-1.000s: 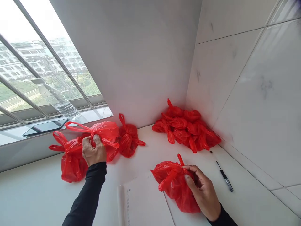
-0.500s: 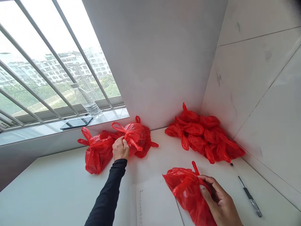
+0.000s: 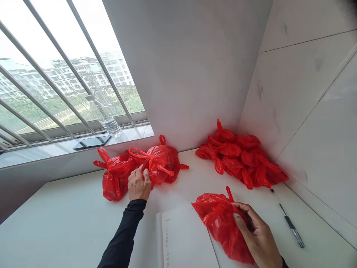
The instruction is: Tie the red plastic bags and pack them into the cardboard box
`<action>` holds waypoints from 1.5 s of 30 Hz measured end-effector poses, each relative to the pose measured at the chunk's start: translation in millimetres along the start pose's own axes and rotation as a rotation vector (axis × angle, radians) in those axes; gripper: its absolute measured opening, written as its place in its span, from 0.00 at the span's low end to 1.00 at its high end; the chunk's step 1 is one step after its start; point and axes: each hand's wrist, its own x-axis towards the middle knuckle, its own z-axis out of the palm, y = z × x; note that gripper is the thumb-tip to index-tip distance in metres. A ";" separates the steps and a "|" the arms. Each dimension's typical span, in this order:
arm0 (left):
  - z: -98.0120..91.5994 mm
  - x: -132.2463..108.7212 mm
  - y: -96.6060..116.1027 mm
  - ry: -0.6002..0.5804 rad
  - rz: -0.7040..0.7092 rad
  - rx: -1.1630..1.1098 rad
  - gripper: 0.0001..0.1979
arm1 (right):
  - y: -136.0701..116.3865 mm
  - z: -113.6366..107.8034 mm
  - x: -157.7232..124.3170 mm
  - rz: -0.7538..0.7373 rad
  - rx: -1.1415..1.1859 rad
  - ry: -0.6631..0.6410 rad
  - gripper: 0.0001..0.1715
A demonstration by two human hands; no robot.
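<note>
My left hand (image 3: pixel 139 183), in a black sleeve, is beside a knotted red plastic bag (image 3: pixel 160 158) in the left group. Its thumb and fingers are apart, and it holds nothing. Another tied red plastic bag (image 3: pixel 113 184) lies just left of that hand. At the lower right, my right hand (image 3: pixel 256 229) pinches a red plastic bag (image 3: pixel 219 221) near its knot, thumb in front. This bag partly covers the right side of an open notebook (image 3: pixel 186 230) with a column of handwriting. What the bags contain cannot be made out.
Several red plastic bags (image 3: pixel 237 156) are heaped in the corner by the tiled wall. A pen (image 3: pixel 292 227) lies on the white table (image 3: pixel 83 219), its cap (image 3: pixel 272 190) apart from it. On the windowsill stand a clear water bottle (image 3: pixel 107 121) and a flat phone (image 3: pixel 92 142).
My left hand has let go of the bag's knot and drawn back slightly toward me and left. The right hand still grips its bag, with the view shifted a little.
</note>
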 end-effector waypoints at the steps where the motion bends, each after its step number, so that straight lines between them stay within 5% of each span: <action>1: -0.3 -0.4 6.2 0.018 0.035 -0.005 0.21 | -2.4 0.6 -0.3 -0.006 0.003 -0.001 0.21; 9: 34.8 25.4 50.1 -0.094 0.207 -0.017 0.30 | -18.3 1.1 6.6 -0.032 0.039 -0.019 0.17; 17: 66.8 60.9 43.3 -0.245 0.072 0.008 0.26 | -28.3 3.1 13.2 -0.064 0.059 -0.012 0.13; 20: 55.2 61.7 43.8 -0.235 0.109 -0.026 0.24 | -30.5 2.9 14.1 -0.076 0.061 0.000 0.11; 24: 28.6 40.7 43.5 -0.064 0.145 -0.070 0.27 | -32.4 1.7 14.8 -0.092 0.069 0.000 0.10; 29: 4.7 20.9 15.2 0.064 0.072 -0.032 0.27 | -34.6 1.2 13.8 -0.084 0.071 -0.007 0.11; 35: -7.3 26.4 -19.5 -0.150 -0.080 -0.010 0.20 | -31.7 3.2 13.2 -0.110 0.040 0.009 0.11; 37: -13.6 20.3 -18.6 -0.128 -0.084 -0.025 0.22 | -30.3 3.0 12.8 -0.104 0.041 -0.001 0.11; 41: -37.8 -21.2 -6.8 -0.051 -0.079 -0.065 0.28 | -27.6 1.4 9.6 -0.097 0.042 -0.010 0.13; 45: -74.0 -99.4 -3.7 -0.072 -0.172 -0.086 0.31 | -24.6 0.5 3.9 -0.093 0.014 -0.028 0.14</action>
